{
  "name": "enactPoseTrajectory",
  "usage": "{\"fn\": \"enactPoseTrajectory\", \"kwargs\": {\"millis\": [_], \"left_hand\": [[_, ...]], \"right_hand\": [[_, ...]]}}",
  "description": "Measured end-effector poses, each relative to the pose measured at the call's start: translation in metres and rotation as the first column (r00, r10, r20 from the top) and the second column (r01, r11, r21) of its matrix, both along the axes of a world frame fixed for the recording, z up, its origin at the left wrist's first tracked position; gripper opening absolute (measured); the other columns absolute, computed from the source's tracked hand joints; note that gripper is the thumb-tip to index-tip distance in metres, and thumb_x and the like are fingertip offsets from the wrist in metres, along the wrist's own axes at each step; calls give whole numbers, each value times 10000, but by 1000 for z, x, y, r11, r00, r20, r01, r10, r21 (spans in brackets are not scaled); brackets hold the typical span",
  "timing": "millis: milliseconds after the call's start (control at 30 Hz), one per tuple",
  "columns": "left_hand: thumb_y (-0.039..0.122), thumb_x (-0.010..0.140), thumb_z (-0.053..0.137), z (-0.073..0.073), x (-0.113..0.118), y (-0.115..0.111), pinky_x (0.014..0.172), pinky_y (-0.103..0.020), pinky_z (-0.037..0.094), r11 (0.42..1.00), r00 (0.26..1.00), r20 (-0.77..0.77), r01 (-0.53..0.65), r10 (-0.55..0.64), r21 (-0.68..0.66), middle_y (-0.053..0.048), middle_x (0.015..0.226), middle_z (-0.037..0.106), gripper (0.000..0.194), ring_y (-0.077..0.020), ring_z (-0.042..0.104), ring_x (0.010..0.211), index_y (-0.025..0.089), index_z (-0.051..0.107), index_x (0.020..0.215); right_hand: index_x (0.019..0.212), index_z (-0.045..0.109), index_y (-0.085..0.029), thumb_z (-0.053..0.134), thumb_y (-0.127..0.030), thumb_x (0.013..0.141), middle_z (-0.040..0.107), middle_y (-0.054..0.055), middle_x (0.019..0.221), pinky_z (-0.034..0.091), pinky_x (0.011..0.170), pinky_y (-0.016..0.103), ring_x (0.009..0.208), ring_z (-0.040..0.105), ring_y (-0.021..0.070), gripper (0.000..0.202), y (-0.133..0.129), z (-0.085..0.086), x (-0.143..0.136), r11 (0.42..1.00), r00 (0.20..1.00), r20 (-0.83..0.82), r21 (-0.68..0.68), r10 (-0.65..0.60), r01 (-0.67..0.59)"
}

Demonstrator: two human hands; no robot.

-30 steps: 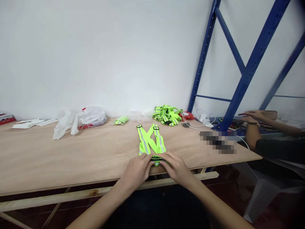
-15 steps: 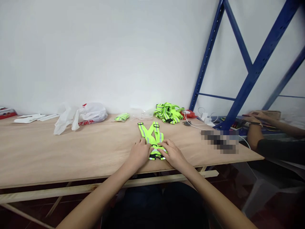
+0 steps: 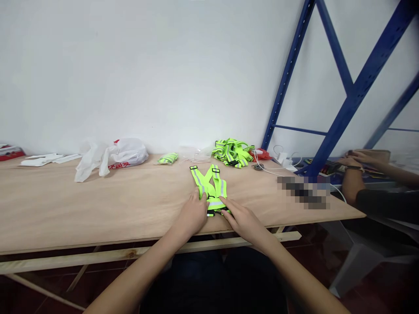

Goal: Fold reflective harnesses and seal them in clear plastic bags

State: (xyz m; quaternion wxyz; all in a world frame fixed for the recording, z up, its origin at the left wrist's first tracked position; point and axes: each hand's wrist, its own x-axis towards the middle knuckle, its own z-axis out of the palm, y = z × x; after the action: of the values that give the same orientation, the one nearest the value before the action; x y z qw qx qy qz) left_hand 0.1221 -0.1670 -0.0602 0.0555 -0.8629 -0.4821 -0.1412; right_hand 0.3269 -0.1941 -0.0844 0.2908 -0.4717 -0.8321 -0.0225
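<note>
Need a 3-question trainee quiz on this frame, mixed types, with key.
1. True or false: both hands rest on the neon yellow strap vest lying flat on the plywood table.
2. Where is the pile of similar vests?
A. on the floor
B. at the table's far edge by the wall
C. in the white plastic bag
3. Fill in: the vest's upper straps cross in the shape of the letter ___.

Key:
1. True: left hand and right hand press on its near end.
2. B
3. X
</note>
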Motion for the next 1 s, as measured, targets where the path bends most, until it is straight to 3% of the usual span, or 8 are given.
{"fn": "enactPoseTrajectory", "kwargs": {"millis": [200, 367, 433, 533, 667, 833, 1000], "left_hand": [[250, 1041, 303, -3, -12, -2, 1120, -497, 369, 989, 989, 11, 147, -147, -25, -224, 1443, 501, 416, -321, 445, 1383, 72, 464, 1380], [298, 1049, 299, -3, -29, -31, 1096, -477, 411, 977, 975, 98, 207, -202, -48, -191, 1411, 548, 385, -293, 528, 1309, 119, 476, 1340], [388, 1039, 367, -4, -35, -44, 1104, -477, 408, 973, 969, 123, 225, -216, -57, -187, 1422, 542, 384, -298, 529, 1311, 142, 498, 1304], [560, 929, 564, -6, -40, -54, 1132, -492, 385, 963, 960, 126, 261, -251, -71, -202, 1491, 475, 558, -337, 449, 1386, 150, 501, 1301], [421, 960, 574, -4, -43, -50, 1049, -422, 468, 957, 954, 151, 277, -261, -93, -149, 1422, 564, 386, -300, 544, 1305, 188, 542, 1266], [385, 1002, 500, 7, -43, -40, 826, -317, 523, 951, 951, 167, 282, -260, -124, -73, 1104, 715, 267, -254, 691, 1004, 219, 625, 1170], [408, 1004, 486, 18, -41, -31, 831, -314, 506, 954, 945, 188, 286, -266, -92, -79, 1120, 711, 304, -250, 688, 984, 219, 681, 1141]], "right_hand": [[1448, 507, -208, 606, -374, 931, 607, 151, 1391, 514, 1038, 470, 1264, 598, 293, 552, -10, 11, 3, 998, 999, 18, -54, 41, -40], [1445, 501, -193, 714, -431, 856, 639, 168, 1341, 544, 978, 482, 1204, 630, 322, 669, -29, 5, 5, 994, 989, 105, 21, 103, -106], [1433, 508, -175, 699, -364, 873, 667, 175, 1290, 566, 920, 475, 1137, 662, 321, 621, -37, -2, 7, 989, 982, 158, 87, 102, -116], [1393, 546, -187, 603, -228, 916, 706, 159, 1216, 574, 856, 440, 1037, 697, 296, 483, -41, -9, 9, 975, 971, 226, 183, 80, -123], [1306, 619, -183, 543, -254, 950, 742, 151, 1082, 567, 783, 371, 938, 711, 268, 371, -36, -9, 7, 960, 965, 259, 253, 54, -121], [1169, 675, -202, 536, -280, 959, 703, 135, 1048, 556, 731, 334, 893, 686, 242, 264, -30, 2, 0, 979, 991, 127, 190, 51, -74], [1086, 675, -209, 501, -281, 981, 680, 108, 1011, 559, 789, 332, 895, 667, 216, 215, -20, 14, 0, 981, 980, -62, 58, 187, -183]]}}
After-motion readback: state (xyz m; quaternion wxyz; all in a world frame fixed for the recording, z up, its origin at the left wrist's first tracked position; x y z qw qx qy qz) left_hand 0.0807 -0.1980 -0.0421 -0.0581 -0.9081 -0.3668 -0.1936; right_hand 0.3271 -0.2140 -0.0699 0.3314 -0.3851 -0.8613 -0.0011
